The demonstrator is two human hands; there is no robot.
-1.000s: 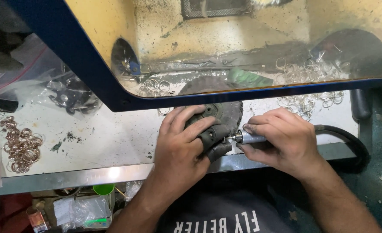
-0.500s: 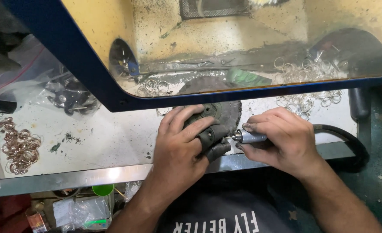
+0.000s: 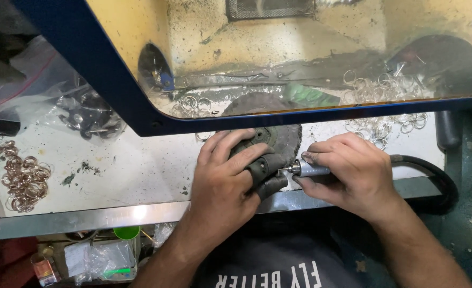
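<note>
Two hands meet at the front edge of the bench, and across the last second almost nothing has shifted: both stay locked in the same pose, so the work looks like steady, close grinding or polishing rather than a change of step. The left hand (image 3: 222,181) is closed, with dark protective sleeves over its thumb and forefinger, pinching something too small to make out; I cannot tell what the piece is. Directly behind those fingers lies a round, dark, fuzzy buffing wheel (image 3: 278,141) with frayed cloth edges. The right hand (image 3: 348,173) is clamped around a slim metal rotary handpiece (image 3: 310,170), its smooth silver nose pointing left at the pinched spot, its thick black rubber hose (image 3: 433,178) curving away to the right.

Beyond the right hand, thin silvery rings (image 3: 380,125) lie scattered loose. Far out past the left hand sits a heap of coppery rings (image 3: 22,178). The bench top (image 3: 124,170) is pale, gritty and smeared with dark-green specks. Above both hands hangs a blue-framed, dust-yellowed clear shield (image 3: 300,48).
</note>
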